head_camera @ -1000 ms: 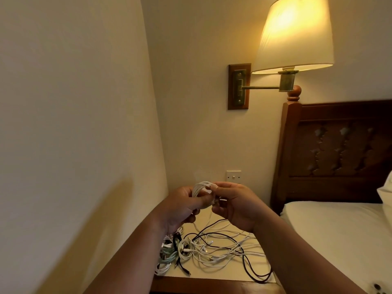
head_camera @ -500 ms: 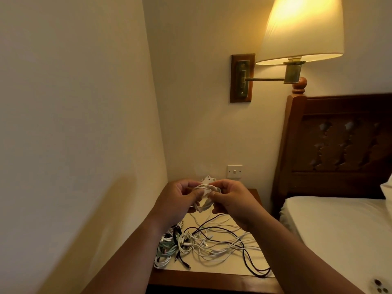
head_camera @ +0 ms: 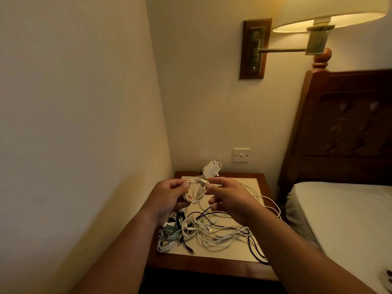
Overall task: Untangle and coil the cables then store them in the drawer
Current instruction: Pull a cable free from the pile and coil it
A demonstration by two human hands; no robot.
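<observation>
A small coil of white cable (head_camera: 196,190) hangs in the air above the wooden bedside table (head_camera: 212,265). My left hand (head_camera: 167,198) grips the coil's left side. My right hand (head_camera: 228,199) pinches its top right end between thumb and forefinger. Beneath my hands a tangle of white, black and pale green cables (head_camera: 209,232) lies spread on the table's light top. A white charger plug (head_camera: 211,169) stands at the back of the table. No drawer is visible.
A wall (head_camera: 84,124) runs close along the left of the table. The bed (head_camera: 343,219) with its dark headboard (head_camera: 347,128) flanks the right. A wall lamp (head_camera: 318,24) hangs above, and a light switch (head_camera: 241,155) sits on the back wall.
The view has tilted down and both hands have lowered with the coil toward the table. The white coil looks rounder and more gathered than a second ago.
</observation>
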